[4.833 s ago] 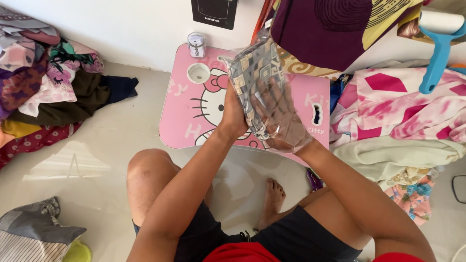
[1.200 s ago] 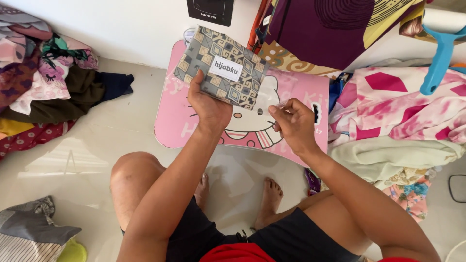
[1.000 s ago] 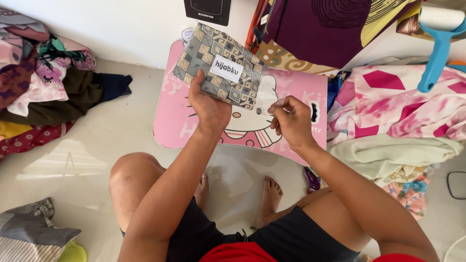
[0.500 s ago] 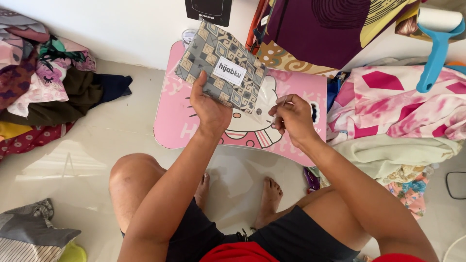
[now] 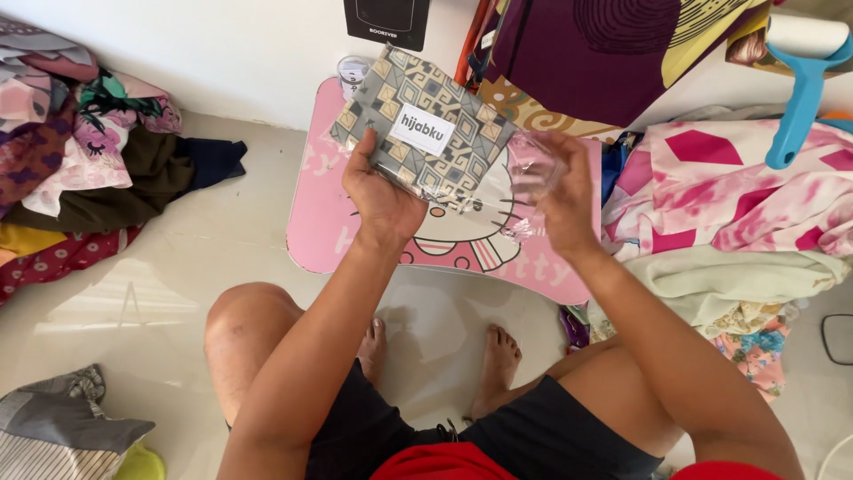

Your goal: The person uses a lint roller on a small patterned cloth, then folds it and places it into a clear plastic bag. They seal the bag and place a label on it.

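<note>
Both arms reach forward over the bent knees. The left hand (image 5: 380,197) has its grip closed, thumb on top; the right hand (image 5: 562,197) pinches with curled fingers.

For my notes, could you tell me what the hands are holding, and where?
The left hand grips the packed cloth at its lower edge; the right hand holds the clear wrapper flap.

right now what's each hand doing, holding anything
Left hand: closed on the folded grey-and-tan patterned cloth in a clear plastic sleeve.
Right hand: pinching the sleeve's loose clear plastic flap.
</note>
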